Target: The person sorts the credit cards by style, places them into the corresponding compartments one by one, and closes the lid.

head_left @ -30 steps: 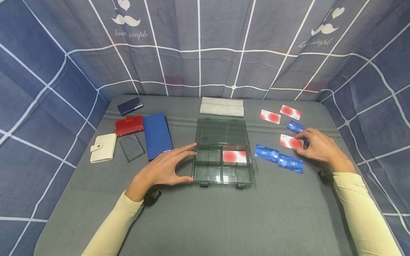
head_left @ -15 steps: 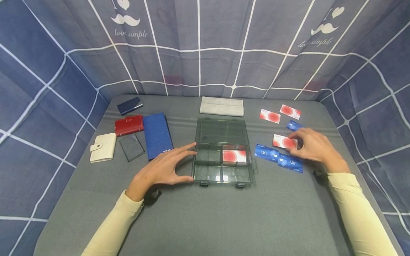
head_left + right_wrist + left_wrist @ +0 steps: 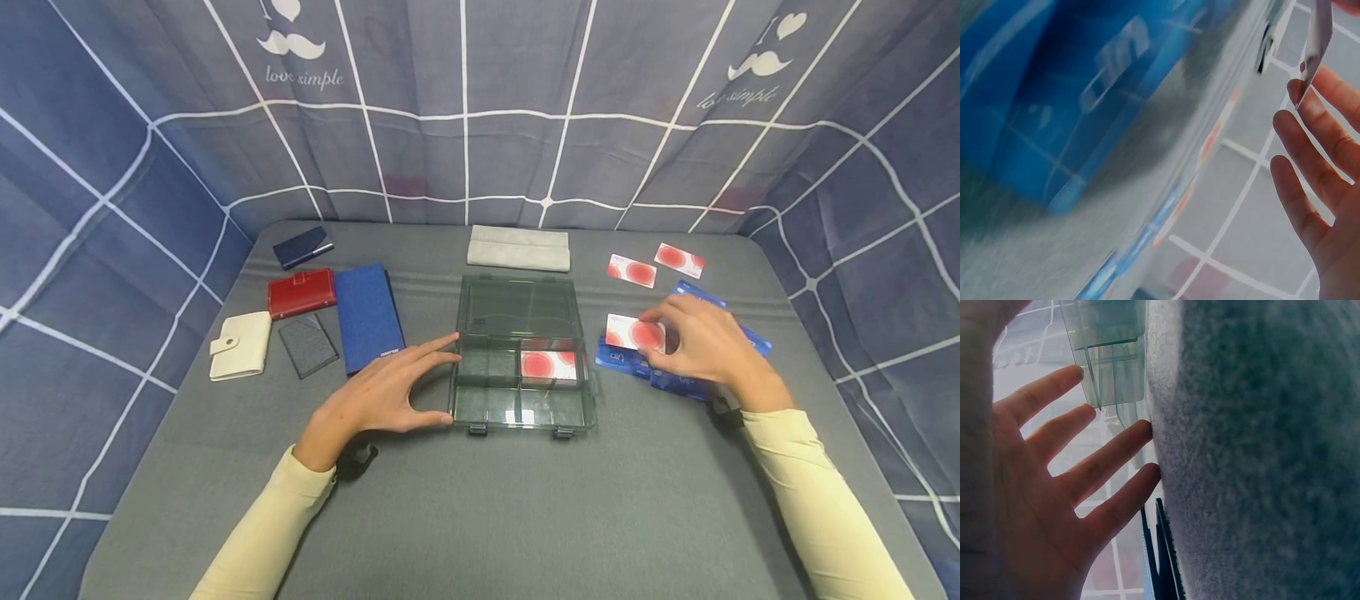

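Right of centre in the head view, a red-and-white card (image 3: 628, 332) is pinched between the thumb and fingers of the right hand (image 3: 701, 346), so that grip is occupied; the card appears raised over the blue cards (image 3: 621, 358), and the right wrist view shows it nearly edge-on. At the middle of the frame lies the plastic box (image 3: 489, 367), its lid (image 3: 517, 308) folded back. Against its left edge, the left hand (image 3: 375, 396) reaches with fingers spread, grasping nothing (a steadying touch, perhaps). As far as progress can be judged, the work looks only partly done: another card (image 3: 549, 367), also red and white, sits in the box's back right compartment, though whether more lie beneath it I cannot tell. Out on the grey surface (image 3: 510, 508), two loose red cards (image 3: 632, 271) lie toward the upper right, and the blue cards, four in sight, are spread near the right hand, which partly hides some. Toward the left of the frame, a white wallet (image 3: 242, 347), a red wallet (image 3: 302, 294) and a blue wallet (image 3: 367, 317) lie apart from both hands.
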`<state>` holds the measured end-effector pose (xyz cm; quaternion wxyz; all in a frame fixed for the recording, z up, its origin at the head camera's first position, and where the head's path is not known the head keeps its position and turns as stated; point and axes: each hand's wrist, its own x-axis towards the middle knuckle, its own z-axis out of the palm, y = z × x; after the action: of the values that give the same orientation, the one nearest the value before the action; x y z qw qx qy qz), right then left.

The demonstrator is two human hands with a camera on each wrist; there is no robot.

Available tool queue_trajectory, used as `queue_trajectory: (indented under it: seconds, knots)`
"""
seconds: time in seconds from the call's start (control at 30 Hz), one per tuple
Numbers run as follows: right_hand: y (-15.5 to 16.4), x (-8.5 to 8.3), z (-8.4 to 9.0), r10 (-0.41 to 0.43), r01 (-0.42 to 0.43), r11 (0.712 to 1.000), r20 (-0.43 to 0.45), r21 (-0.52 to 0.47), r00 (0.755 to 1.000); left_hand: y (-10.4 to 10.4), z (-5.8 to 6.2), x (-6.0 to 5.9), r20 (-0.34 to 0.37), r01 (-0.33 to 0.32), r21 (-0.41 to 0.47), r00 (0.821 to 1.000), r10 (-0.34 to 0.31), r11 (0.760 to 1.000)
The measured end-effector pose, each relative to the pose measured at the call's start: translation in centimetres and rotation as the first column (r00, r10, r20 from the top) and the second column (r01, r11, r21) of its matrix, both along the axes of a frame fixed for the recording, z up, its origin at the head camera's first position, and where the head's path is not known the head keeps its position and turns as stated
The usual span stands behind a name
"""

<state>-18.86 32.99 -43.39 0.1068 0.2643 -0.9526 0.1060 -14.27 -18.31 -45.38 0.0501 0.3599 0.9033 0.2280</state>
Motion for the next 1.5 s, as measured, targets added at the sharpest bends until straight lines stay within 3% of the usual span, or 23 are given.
queue_trajectory:
  seconds: [0.3,0.83,1.5]
  knots:
    - [-3.6,0.9,1.1,0.077,-0.077,0.997,-0.031,-0.001,0.997,0.0,-0.1,0.0,0.009,-0.006,0.004,1.0,0.006,1.0]
    - [-8.2,2.1,0.6,0.224,-0.223,0.975,-0.054,0.01,0.973,0.0,0.0,-0.1,-0.004,-0.002,-0.003,1.0,0.002,1.0]
    - [-10.8,1.9,0.2,0.284,-0.282,0.958,-0.056,0.047,0.957,0.1,0.0,0.0,0.001,0.0,0.005,1.0,0.0,1.0]
